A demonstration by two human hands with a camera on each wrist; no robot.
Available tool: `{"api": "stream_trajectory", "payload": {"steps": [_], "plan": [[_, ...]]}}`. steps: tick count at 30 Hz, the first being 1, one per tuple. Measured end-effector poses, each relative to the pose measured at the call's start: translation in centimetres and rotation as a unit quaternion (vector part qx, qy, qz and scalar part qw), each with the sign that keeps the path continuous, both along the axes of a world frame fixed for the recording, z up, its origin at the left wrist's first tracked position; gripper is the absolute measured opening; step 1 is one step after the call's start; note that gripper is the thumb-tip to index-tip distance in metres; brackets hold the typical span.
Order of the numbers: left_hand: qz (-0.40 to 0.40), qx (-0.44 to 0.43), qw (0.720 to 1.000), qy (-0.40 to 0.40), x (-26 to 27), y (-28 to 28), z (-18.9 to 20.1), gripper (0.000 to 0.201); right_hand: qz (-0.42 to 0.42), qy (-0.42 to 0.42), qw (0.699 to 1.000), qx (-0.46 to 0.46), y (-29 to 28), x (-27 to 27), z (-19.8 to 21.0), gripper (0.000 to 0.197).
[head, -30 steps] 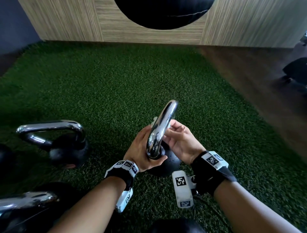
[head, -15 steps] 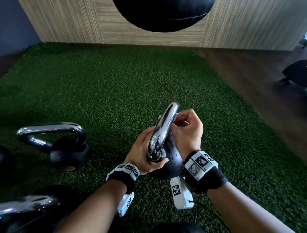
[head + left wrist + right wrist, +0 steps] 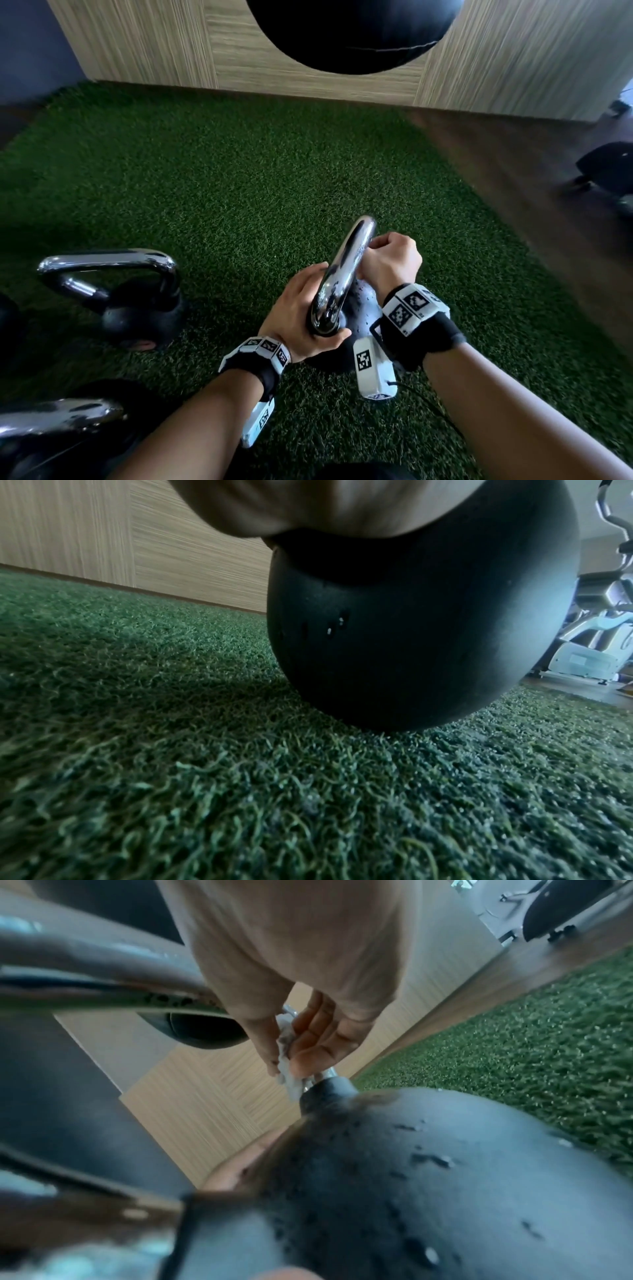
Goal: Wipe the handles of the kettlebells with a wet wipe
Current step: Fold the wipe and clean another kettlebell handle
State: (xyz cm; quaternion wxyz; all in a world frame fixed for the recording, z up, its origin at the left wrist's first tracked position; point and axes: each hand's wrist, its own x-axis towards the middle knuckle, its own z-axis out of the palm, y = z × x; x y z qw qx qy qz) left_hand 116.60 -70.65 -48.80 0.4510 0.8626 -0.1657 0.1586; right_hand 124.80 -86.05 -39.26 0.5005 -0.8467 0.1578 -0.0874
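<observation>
Mid-wipe: right hand [image 3: 390, 262] clamping wipe [image 3: 286, 1053] on handle [image 3: 346, 270], left hand [image 3: 301, 315] gripping its base; kettlebells at nine [image 3: 137, 301] and seven o'clock [image 3: 58, 442] seemingly pending.

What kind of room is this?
Most likely a gym: chrome-handled kettlebells stand on green artificial turf, and exercise machines show in the background of the left wrist view.

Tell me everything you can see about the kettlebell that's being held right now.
The kettlebell has a round matte black body speckled with droplets and a shiny chrome loop handle. It sits on green artificial turf, tipped rather than flat in the left wrist view. The left hand grips the handle's near leg; the right hand wraps a white wet wipe around the far leg, just above the body.
</observation>
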Motion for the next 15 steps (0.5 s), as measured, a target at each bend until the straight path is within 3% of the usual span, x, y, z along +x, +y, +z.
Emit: {"api": "stream_trajectory", "payload": {"steps": [6, 8, 10, 11, 13, 15], "plan": [[0.029, 0.098, 0.994, 0.043, -0.3, 0.0, 0.9, 0.100, 0.051, 0.099, 0.993, -0.043, 0.2, -0.4, 0.6, 0.012], [0.015, 0.145, 0.987, 0.071, -0.3, 0.2, 2.3, 0.104, 0.069, 0.068, 0.993, -0.063, -0.5, -0.6, 1.5, 0.019], [-0.037, 0.214, 0.973, 0.080, 0.0, 0.7, 4.5, 0.113, 0.125, -0.024, 0.987, -0.100, -1.8, -0.8, 2.7, 0.038], [-0.070, 0.225, 0.962, 0.136, 0.0, 1.3, 6.0, 0.122, 0.184, -0.069, 0.972, -0.129, -2.5, -0.8, 3.5, 0.052], [-0.122, 0.191, 0.944, 0.239, -0.4, 2.5, 9.1, 0.136, 0.316, -0.116, 0.913, -0.232, -3.4, -0.4, 5.3, 0.079], [-0.098, 0.165, 0.966, 0.176, -1.1, 2.9, 11.4, 0.138, 0.396, -0.123, 0.839, -0.351, -3.4, 0.2, 6.9, 0.084]]}}
